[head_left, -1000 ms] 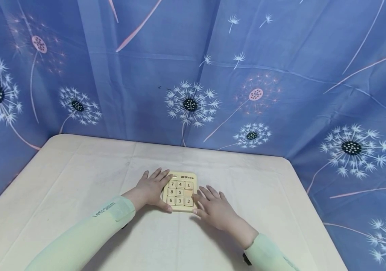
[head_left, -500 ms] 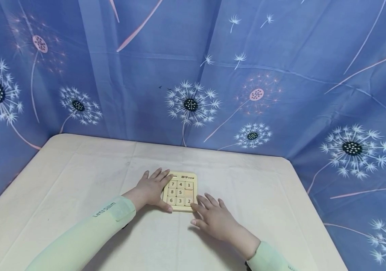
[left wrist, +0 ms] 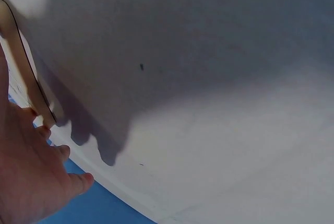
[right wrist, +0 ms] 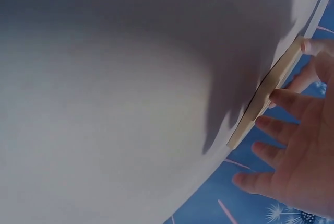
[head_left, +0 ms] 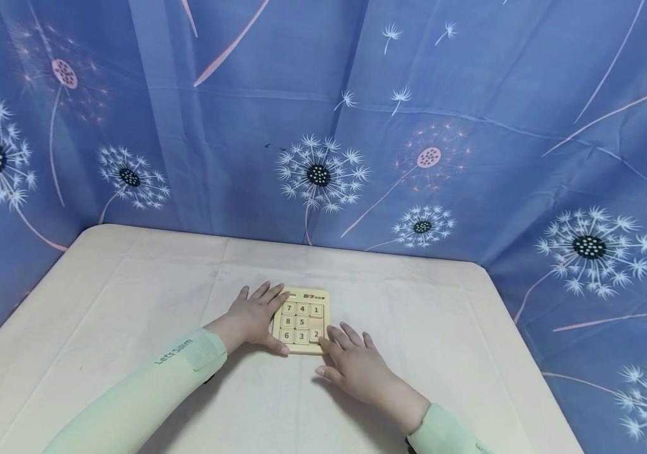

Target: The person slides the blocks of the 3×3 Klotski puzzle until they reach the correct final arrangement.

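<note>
A pale yellow number slide puzzle (head_left: 326,315) lies flat on the table in the head view. Its rows read 7, 4, 1; then 8, 5 and a gap at the right; then 6, 3, 2. My left hand (head_left: 254,318) rests along its left side, fingers spread near the top corner and thumb at the bottom corner. With a fingertip, my right hand (head_left: 357,366) touches the tile numbered 2 (head_left: 315,335) at its lower right; the other fingers are extended beside the frame. The right wrist view shows the puzzle's edge (right wrist: 261,98) beside the right fingers.
A cream-coloured cloth covers the table (head_left: 147,284). Blue curtains (head_left: 233,157) with a dandelion print stand behind the table and along both sides. Both forearms wear pale green sleeves (head_left: 147,384).
My right hand has moved from beside the gap down to the tile numbered 2, which has slid slightly upward toward the gap. My left hand and the puzzle have stayed put.
</note>
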The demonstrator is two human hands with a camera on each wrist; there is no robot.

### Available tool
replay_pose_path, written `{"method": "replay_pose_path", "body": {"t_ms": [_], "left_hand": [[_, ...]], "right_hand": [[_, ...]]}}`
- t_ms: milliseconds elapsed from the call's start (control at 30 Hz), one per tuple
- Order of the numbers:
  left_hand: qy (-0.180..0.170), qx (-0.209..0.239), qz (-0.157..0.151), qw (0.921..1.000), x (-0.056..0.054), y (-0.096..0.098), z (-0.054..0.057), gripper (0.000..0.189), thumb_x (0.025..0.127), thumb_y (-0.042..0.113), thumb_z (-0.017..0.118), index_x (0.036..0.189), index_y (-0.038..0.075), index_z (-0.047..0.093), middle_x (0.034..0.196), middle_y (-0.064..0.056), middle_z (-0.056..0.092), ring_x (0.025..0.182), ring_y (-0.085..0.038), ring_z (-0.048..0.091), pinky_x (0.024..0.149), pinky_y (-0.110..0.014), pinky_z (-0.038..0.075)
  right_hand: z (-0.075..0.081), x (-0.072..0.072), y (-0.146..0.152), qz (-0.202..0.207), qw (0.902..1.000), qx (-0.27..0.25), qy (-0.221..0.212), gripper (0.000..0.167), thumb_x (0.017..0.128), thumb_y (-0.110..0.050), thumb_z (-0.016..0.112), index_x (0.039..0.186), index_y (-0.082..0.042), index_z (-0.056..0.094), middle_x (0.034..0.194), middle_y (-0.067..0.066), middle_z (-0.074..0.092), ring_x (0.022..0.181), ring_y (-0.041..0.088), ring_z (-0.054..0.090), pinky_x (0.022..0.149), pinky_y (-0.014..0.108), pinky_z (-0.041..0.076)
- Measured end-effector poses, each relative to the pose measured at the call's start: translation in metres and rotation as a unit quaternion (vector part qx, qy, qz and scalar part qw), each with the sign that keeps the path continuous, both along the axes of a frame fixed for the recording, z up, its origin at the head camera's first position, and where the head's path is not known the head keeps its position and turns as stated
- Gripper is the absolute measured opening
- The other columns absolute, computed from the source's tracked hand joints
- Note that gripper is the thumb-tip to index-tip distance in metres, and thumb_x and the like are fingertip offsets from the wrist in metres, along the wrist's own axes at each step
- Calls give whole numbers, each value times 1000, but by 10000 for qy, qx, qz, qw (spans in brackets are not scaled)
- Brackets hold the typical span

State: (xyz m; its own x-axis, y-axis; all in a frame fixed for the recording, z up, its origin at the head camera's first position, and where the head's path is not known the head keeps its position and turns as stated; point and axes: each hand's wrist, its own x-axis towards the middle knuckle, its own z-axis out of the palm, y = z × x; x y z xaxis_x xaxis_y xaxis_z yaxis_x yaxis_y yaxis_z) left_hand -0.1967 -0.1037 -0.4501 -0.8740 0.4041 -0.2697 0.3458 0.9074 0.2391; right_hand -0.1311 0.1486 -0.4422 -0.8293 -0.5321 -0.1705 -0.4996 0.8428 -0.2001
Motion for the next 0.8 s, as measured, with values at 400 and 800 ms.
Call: {"method": "replay_pose_path", "body": {"t_ms": [400, 800], "left_hand": [[-5, -26, -6, 10000, -2, -1, -1, 123, 69, 73, 80, 162, 10, 28, 173, -11, 20, 161, -39, 16, 128, -68, 17], [4, -14, 0, 10000, -3, -1, -4, 123, 69, 73, 80, 162, 11, 29, 173, -11, 20, 161, -39, 17, 128, -68, 18]], "right_hand": [[3, -10, -2, -94, 9998, -147, -52, 59, 103, -49, 54, 148, -11, 55, 161, 19, 44, 152, 46, 35, 116, 76, 32], [2, -16, -2, -228, 9995, -197, -132, 58, 103, -50, 53, 149, -14, 54, 162, 19, 42, 153, 47, 33, 117, 77, 31]]}}
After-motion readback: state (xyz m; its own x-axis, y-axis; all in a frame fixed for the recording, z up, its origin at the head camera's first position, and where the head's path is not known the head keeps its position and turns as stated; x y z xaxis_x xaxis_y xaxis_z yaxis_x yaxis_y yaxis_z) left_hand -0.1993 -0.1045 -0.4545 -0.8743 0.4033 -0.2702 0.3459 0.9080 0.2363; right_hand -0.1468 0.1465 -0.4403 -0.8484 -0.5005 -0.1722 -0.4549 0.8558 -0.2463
